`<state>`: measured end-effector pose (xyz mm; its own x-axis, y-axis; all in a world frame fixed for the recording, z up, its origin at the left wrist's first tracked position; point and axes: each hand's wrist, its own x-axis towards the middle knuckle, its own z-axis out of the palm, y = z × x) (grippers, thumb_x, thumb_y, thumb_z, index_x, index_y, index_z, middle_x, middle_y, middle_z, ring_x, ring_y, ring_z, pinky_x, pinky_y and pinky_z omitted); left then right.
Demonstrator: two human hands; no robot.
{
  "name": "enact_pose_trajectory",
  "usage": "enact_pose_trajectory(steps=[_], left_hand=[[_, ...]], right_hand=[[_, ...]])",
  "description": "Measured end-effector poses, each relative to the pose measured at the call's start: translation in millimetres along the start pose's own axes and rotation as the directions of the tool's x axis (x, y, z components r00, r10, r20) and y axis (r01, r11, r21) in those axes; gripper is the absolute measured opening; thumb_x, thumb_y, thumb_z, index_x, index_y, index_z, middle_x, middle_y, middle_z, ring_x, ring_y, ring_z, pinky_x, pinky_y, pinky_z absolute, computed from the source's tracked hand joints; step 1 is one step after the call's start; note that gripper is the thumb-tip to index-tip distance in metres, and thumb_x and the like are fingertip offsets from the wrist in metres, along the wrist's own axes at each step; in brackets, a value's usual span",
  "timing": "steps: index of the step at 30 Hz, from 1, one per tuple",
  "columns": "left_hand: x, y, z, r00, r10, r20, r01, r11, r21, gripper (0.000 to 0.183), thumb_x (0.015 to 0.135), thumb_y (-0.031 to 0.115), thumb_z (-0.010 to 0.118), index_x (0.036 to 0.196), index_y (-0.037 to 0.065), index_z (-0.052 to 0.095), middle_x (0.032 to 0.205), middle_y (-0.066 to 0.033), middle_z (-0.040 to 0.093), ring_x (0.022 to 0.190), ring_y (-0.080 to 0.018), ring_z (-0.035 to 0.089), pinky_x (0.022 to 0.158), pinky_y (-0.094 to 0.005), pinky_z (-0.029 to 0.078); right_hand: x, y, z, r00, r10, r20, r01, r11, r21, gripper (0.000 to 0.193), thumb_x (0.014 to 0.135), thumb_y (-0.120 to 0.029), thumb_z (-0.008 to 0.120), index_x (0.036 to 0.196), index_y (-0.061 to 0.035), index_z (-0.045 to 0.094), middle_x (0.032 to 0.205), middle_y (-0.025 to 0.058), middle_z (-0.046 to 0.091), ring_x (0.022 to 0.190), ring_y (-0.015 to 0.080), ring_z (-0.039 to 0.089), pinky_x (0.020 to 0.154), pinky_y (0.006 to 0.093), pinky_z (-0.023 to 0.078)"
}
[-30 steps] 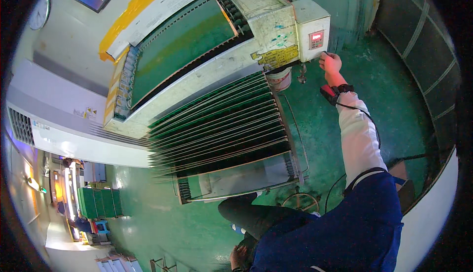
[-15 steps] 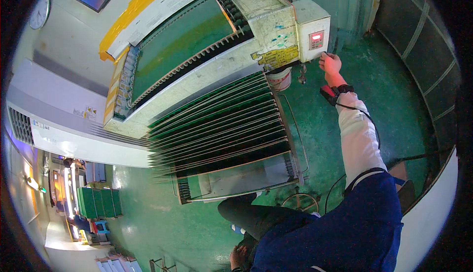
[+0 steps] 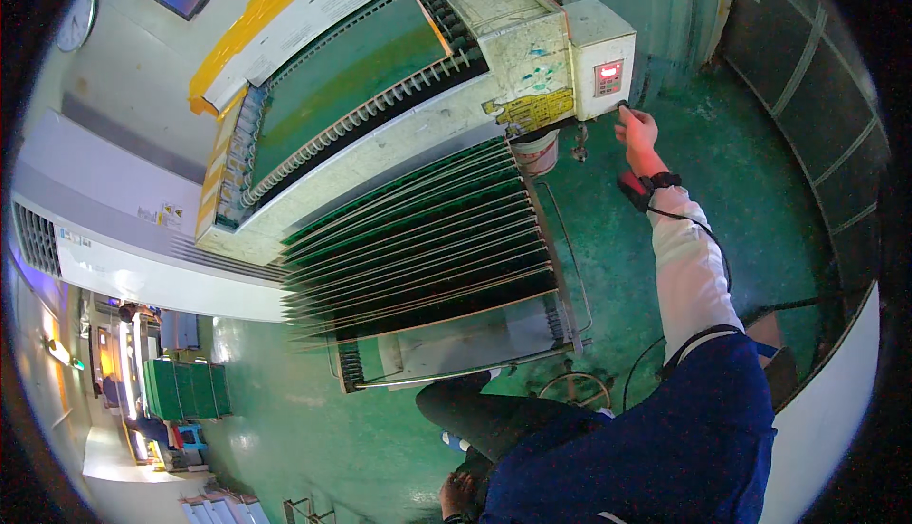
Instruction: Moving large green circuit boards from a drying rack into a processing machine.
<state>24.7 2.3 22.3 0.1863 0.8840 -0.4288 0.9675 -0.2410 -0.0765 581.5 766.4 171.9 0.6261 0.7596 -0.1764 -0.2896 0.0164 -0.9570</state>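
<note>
My right hand [image 3: 638, 132] reaches out to the lower right corner of a white control box [image 3: 602, 60]. Its thumb and fingers are closed round a small dark knob [image 3: 622, 105] there, mostly covered by the fingertips. The box carries a lit red display with buttons [image 3: 609, 76] and is fixed to the end of a worn machine [image 3: 525, 49]. A green panel [image 3: 351, 77] lies between the machine's rows of rollers. Low in the view, my left hand [image 3: 457, 494] rests by my leg, its fingers partly hidden in shadow.
Below the machine stands a rack [image 3: 456, 372] holding several thin panels [image 3: 418, 239] on edge. A bucket [image 3: 538, 155] sits behind it, and a spoked wheel [image 3: 576, 388] near my leg. A long white unit [image 3: 142, 258] runs at left; dark panelling [image 3: 807, 77] lines the right.
The view has shifted slightly. My right hand stays at the knob, with its wrist and fingers turned a little. My left hand is about where it was.
</note>
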Motion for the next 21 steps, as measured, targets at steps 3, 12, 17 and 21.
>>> enact_pose_trajectory(steps=[3,12,17,21], left_hand=[[2,-4,3,0.987,-0.135,-0.091,0.031,0.706,-0.708,0.045,0.095,0.033,0.037,0.136,0.015,0.041,0.142,-0.0066,0.038,0.128,-0.0214,0.039,0.107,-0.0434,0.028],[20,-14,-7,0.955,0.022,0.295,-0.002,0.998,-0.069,0.033,0.095,0.034,0.043,0.120,0.015,0.053,0.120,-0.0025,0.057,0.117,-0.0184,0.048,0.104,-0.0414,0.034],[14,-6,-13,0.916,-0.332,0.226,0.399,0.679,-0.616,0.030,0.095,0.028,0.044,0.113,0.006,0.054,0.114,-0.0058,0.063,0.114,-0.0199,0.053,0.101,-0.0317,0.037],[8,-6,-2,0.702,-0.536,0.468,0.130,-0.550,-0.825,0.032,0.093,0.031,0.050,0.114,0.006,0.052,0.112,-0.0076,0.061,0.107,-0.0220,0.056,0.095,-0.0371,0.043]], right_hand=[[-6,17,-11,0.998,0.026,0.055,-0.026,1.000,0.004,0.034,0.079,-0.024,0.071,0.101,-0.0022,0.057,0.088,0.0062,0.061,0.060,0.0154,0.057,0.050,0.0277,0.047],[-78,64,-37,0.811,0.427,0.400,-0.339,0.900,-0.274,0.009,0.083,-0.012,0.060,0.087,-0.0046,0.056,0.073,0.0054,0.057,0.056,0.0161,0.053,0.050,0.0292,0.045],[-113,23,-16,0.811,0.357,0.463,-0.267,0.931,-0.250,0.011,0.085,-0.013,0.061,0.091,-0.0042,0.059,0.075,0.0055,0.060,0.061,0.0163,0.057,0.053,0.0295,0.047],[-154,-47,15,0.798,0.166,0.579,-0.082,0.982,-0.168,0.010,0.084,-0.013,0.062,0.086,-0.0041,0.059,0.075,0.0054,0.061,0.062,0.0145,0.057,0.054,0.0285,0.048]])
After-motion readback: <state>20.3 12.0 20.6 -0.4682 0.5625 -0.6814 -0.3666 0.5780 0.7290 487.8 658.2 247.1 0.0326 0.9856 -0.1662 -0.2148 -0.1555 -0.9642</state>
